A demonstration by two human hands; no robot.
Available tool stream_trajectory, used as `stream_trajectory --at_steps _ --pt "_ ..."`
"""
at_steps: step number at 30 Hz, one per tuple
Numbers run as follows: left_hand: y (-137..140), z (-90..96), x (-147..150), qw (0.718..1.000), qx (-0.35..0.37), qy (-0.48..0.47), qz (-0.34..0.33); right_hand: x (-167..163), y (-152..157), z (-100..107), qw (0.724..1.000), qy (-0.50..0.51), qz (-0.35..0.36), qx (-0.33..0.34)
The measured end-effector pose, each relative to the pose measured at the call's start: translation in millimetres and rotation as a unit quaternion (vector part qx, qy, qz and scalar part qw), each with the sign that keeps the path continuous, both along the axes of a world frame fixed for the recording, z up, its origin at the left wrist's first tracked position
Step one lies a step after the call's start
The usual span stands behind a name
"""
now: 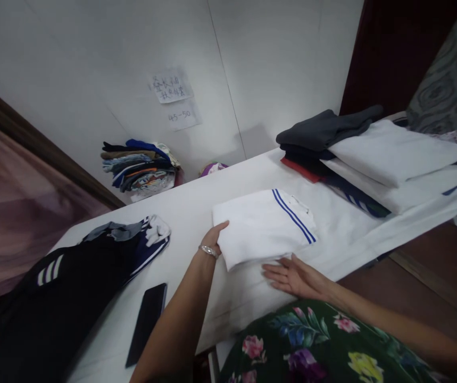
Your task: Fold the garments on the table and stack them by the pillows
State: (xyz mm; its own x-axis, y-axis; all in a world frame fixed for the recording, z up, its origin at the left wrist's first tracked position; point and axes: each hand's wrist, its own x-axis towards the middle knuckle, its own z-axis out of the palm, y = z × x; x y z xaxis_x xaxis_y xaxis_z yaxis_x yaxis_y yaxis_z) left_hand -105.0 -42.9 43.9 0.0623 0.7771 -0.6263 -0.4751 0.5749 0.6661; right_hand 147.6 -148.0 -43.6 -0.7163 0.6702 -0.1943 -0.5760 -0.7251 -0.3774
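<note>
A folded white garment (248,226) with two blue stripes near its right end lies on the white table (190,239). At its left edge is my left hand (213,238), thumb on top and the other fingers hidden beneath the cloth, with a silver bracelet on the wrist. My right hand (292,276) is by the garment's near edge, palm turned up, fingers spread and holding nothing. Whether its thumb touches the cloth, I cannot tell.
Black clothing (64,298) with white stripes covers the table's left side, near a dark phone (147,322). Folded clothes (396,154) are stacked at the right. Another pile (140,167) stands against the wall, below paper notes (174,96).
</note>
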Motion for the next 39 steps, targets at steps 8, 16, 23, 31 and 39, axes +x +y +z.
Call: stream_trajectory --at_steps 8,16,23,31,39 --pt "-5.4 -5.5 -2.2 1.0 -0.006 0.013 0.009 -3.6 29.9 12.4 0.959 0.04 -0.269 -0.077" --pt "-22.4 -26.9 -0.8 0.998 -0.014 0.049 0.029 29.3 54.5 11.7 0.931 -0.104 -0.347 -0.05" --pt "-28.0 -33.6 -4.9 0.997 -0.037 0.062 0.03 42.1 68.7 11.2 0.908 -0.242 -0.342 -0.008" --pt "-19.8 -37.9 -6.9 0.995 -0.028 0.088 0.04 47.1 75.1 21.2 0.888 -0.262 -0.373 0.064" --pt "-14.5 -41.2 -8.1 0.993 -0.037 0.101 0.043 48.6 81.8 9.9 0.881 -0.291 -0.364 0.08"
